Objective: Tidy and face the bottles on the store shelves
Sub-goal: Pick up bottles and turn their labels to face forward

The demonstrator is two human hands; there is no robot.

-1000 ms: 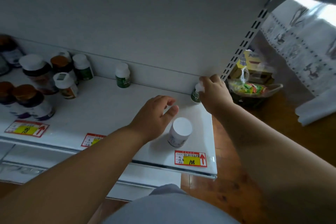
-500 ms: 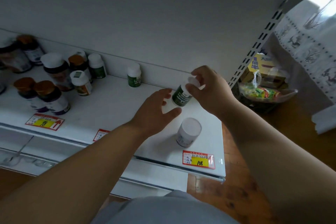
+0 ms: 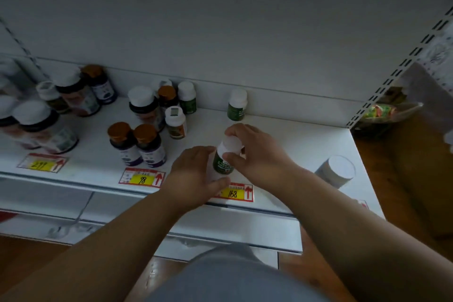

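A small green bottle point(image 3: 223, 158), lifted a second ago from the shelf's point(image 3: 289, 144) back right corner, now sits at the front edge above the "168" price tag point(image 3: 235, 193). The right hand point(image 3: 257, 154) pinches its white cap; the left hand point(image 3: 196, 174) cups its base. Facing looks under way. A matching green bottle point(image 3: 236, 105) waits at 12 o'clock, a white jar point(image 3: 337, 170) at 3, clustered bottles point(image 3: 139, 144) at 9.
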